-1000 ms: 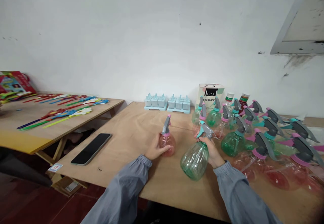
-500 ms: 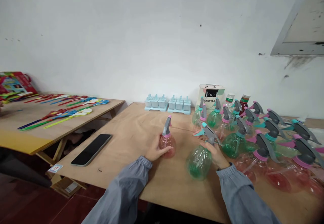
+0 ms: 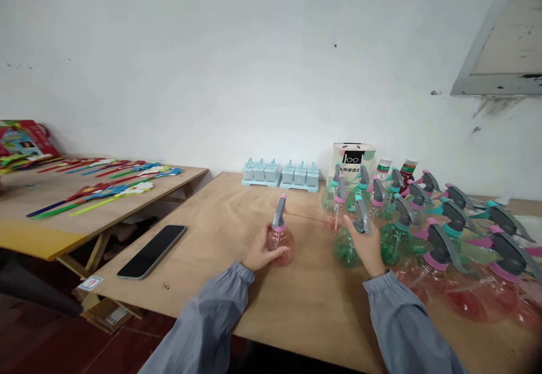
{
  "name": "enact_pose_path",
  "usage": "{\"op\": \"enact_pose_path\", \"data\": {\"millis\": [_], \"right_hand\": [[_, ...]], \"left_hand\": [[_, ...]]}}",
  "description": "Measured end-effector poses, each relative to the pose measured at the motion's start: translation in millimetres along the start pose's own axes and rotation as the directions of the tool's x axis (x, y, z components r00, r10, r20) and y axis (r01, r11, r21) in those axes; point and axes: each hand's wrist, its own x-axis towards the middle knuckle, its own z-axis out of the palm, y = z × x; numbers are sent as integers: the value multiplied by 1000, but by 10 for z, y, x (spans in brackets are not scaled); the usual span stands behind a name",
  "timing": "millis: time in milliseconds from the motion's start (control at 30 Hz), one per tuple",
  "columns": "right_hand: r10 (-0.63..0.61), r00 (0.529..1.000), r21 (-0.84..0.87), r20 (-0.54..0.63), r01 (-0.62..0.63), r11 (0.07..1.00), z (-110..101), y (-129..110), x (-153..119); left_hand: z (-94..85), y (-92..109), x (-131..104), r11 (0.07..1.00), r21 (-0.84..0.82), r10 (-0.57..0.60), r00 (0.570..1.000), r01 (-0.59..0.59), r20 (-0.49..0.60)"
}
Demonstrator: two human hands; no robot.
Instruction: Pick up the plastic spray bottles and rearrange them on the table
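My left hand (image 3: 259,251) is wrapped round the body of a pink spray bottle (image 3: 281,243) with a grey trigger head and pink collar, standing upright on the wooden table. To its right, my right hand (image 3: 365,244) grips a green spray bottle (image 3: 347,249) near its neck, just below the grey and teal head. Part of that bottle is hidden behind my fingers, and it appears upright at table level. Close beyond it stand another pink spray bottle (image 3: 334,216) and a green spray bottle (image 3: 396,241) in a crowded group.
Several more spray bottles (image 3: 440,250) fill the table's right side. Pale blue ice-pop moulds (image 3: 300,176) and a paper bag (image 3: 352,162) stand by the wall. A phone (image 3: 152,251) lies at the left edge. Colourful flower-ended sticks (image 3: 101,192) cover another table.
My right hand has moved the green spray bottle away from me, slightly rightward, towards the group, and turned it. My left hand keeps its hold on the pink one.
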Motion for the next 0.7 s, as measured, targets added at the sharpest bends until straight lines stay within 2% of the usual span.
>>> {"op": "enact_pose_path", "data": {"millis": [133,233,300,367,400,433,467,533,600,633,700], "right_hand": [[-78,997,-43,-23,77,996,105,-8,3],[-185,979,-57,-88,181,982,142,-14,-38],[-318,929,-54,-190,314,948,127,-16,-124],[-473,829,-51,-299,481,875,106,-27,-270],[-530,790,-46,-309,544,838,105,-41,-362],[-567,777,-31,-273,583,812,117,-61,-460],[-577,797,0,-178,586,810,142,-89,-558],[-509,853,71,112,504,861,230,-160,-727],[-403,851,88,336,398,913,341,-234,-831],[-358,847,83,393,355,931,391,-265,-857],[-289,853,79,435,283,956,460,-304,-871]], "left_hand": [[-5,-33,-8,1000,9,-1,1000,1,3],[-18,-78,-15,1000,14,11,1000,-12,23],[-29,-101,-27,999,17,32,999,-32,39],[-33,-106,-49,998,9,69,996,-69,63],[-28,-99,-63,996,-2,91,993,-91,81],[-18,-86,-78,994,-13,112,988,-111,103],[0,-66,-95,992,-23,130,984,-128,124],[54,-10,-127,988,-36,152,976,-148,157],[128,60,-156,985,-29,174,968,-171,180],[168,96,-168,982,-23,189,962,-188,195],[247,161,-190,973,0,224,944,-231,244]]}}
